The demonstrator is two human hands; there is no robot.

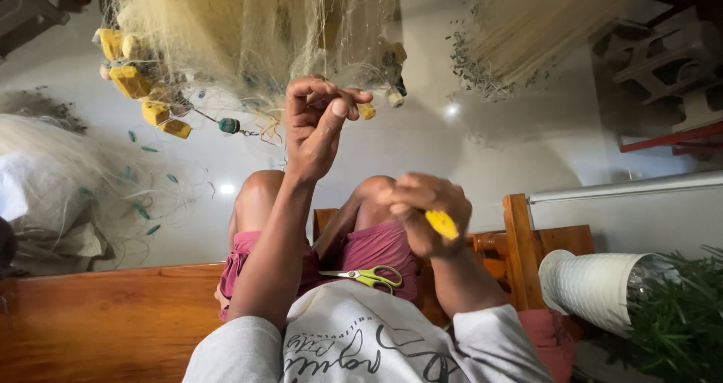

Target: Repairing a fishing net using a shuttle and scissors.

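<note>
My left hand (316, 123) is raised and pinches thin strands of a pale fishing net (248, 29) that hangs in front of me. Yellow floats (132, 82) are strung along the net's edge, and one small float (366, 111) sits right by my fingertips. Lower down, over my knee, my right hand (422, 213) is closed on a yellow netting needle (442, 223). Scissors (369, 276) with yellow-green handles lie on my lap, on maroon shorts.
I sit on a wooden bench (105, 315). A heap of netting (45, 172) lies on the pale floor at left, and a second net (527, 21) hangs at top right. A white ribbed pot (595, 285) with a green plant is at right, with concrete blocks (663, 59) beyond.
</note>
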